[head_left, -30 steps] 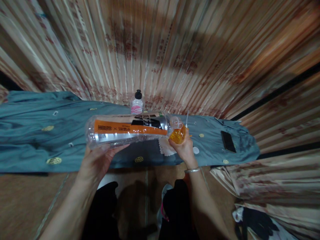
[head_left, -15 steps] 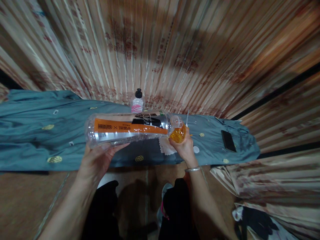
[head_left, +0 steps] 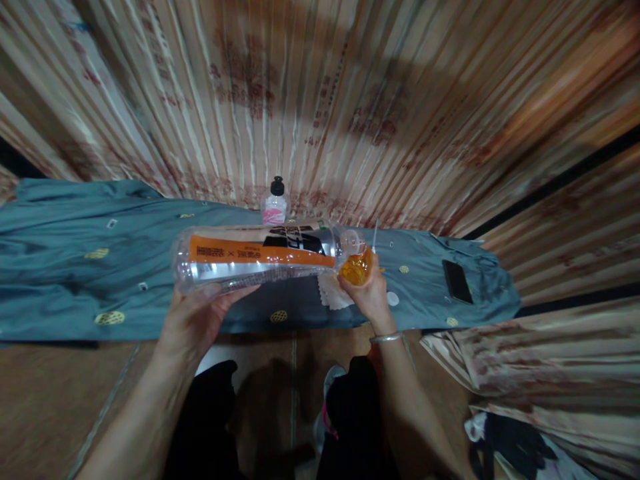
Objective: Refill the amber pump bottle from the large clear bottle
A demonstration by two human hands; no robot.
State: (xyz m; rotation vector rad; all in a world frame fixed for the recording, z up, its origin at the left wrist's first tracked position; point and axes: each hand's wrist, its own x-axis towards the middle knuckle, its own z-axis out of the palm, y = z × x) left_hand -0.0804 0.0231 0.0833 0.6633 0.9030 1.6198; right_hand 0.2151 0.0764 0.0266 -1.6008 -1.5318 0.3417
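Observation:
A large clear plastic drink bottle (head_left: 250,257) with an orange, black and silver label lies nearly level in the air, its neck pointing right. My left hand (head_left: 203,313) is closed round its underside near the base. My right hand (head_left: 367,287) grips a small clear cup (head_left: 356,267) holding amber liquid, tilted towards the bottle. The bottle's neck meets the cup's mouth; whether liquid is flowing I cannot tell. A thin white stick (head_left: 375,237) stands up just behind my right hand. Below the bottle's neck lies a white scalloped cloth or tissue (head_left: 334,295).
A clear squeeze bottle (head_left: 275,205) with a black cap and pink print stands behind the drink bottle. A black phone (head_left: 457,281) and a white disc (head_left: 393,299) lie right on the teal cloth (head_left: 60,267). Pleated curtains (head_left: 300,100) hang behind. A dark bag (head_left: 520,443) sits lower right.
Almost nothing differs. The drink bottle has turned very slightly in my left hand, while the cup in my right hand stays where it was.

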